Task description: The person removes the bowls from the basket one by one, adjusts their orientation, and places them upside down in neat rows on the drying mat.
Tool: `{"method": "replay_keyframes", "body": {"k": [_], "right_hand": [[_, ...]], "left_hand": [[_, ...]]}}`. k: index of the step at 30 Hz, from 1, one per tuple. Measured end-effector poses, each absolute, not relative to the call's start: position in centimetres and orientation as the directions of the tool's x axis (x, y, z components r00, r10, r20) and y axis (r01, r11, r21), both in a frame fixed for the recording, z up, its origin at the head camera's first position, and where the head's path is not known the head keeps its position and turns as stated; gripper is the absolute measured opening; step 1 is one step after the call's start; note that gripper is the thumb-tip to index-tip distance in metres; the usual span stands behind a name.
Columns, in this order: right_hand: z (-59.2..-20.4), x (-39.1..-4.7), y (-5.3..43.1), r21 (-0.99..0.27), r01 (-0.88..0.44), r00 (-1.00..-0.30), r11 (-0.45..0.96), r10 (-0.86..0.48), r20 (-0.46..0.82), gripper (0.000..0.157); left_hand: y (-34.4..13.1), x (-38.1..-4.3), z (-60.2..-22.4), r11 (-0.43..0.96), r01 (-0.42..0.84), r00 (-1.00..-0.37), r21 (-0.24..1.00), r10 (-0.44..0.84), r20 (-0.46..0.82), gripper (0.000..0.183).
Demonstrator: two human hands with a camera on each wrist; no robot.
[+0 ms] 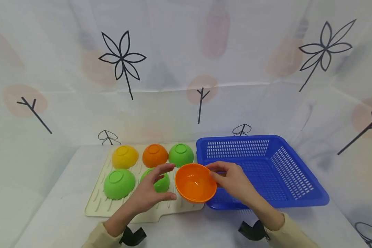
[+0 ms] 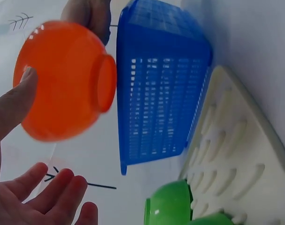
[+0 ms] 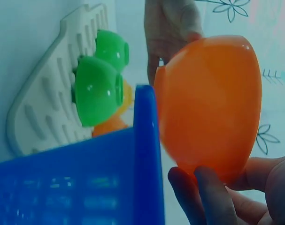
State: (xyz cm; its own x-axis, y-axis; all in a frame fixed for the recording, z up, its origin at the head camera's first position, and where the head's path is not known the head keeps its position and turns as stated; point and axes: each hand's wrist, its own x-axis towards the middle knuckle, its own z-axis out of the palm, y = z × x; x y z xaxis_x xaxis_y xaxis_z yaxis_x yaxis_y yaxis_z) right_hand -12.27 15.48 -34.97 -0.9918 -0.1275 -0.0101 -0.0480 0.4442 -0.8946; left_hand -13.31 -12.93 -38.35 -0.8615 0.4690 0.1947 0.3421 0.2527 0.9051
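Observation:
An orange bowl (image 1: 196, 183) hangs mouth-up, tilted towards me, above the near left edge of a blue basket (image 1: 297, 203). My right hand (image 1: 232, 179) pinches its right side between thumb and fingers, which the right wrist view also shows. To the bowl's left, my left hand (image 1: 147, 191) is spread with thumb and fingers apart and holds nothing. Its thumb (image 2: 20, 96) overlaps the bowl in the left wrist view; whether they touch I cannot tell. Behind that hand, a green bowl (image 1: 162, 182) is partly hidden on a cream draining board (image 1: 96, 206).
Upside down on the board stand another green bowl (image 1: 119, 184) at front left, then a yellow bowl (image 1: 125, 156), an orange bowl (image 1: 155, 155) and a green bowl (image 1: 181, 155) along the back. The basket adjoins the board's right side. A patterned cloth (image 1: 173, 69) hangs behind.

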Motion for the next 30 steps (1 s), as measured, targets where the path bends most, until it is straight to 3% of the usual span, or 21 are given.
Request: {"method": "replay_keyframes", "body": {"k": [5,16,30], "right_hand": [[-35.3,-12.6,14.4,-0.886,-0.070,-0.994,0.459,-0.111,0.021,0.019],[-35.8,-13.5,12.9,-0.883,-0.083,-0.996,0.461,-0.053,0.066,0.019],[-36.4,-13.4,12.4,-0.906,-0.157,-0.988,0.392,-0.067,0.142,0.031]], "left_hand": [[-12.1,-13.1,-38.5,0.206,0.317,-0.848,0.926,0.499,0.179,0.084],[-11.7,-13.3,-38.3,0.211,0.215,-0.884,0.954,0.457,0.098,0.090],[-12.3,-14.5,-39.2,0.193,0.263,-0.878,0.945,0.453,0.152,0.092]]}}
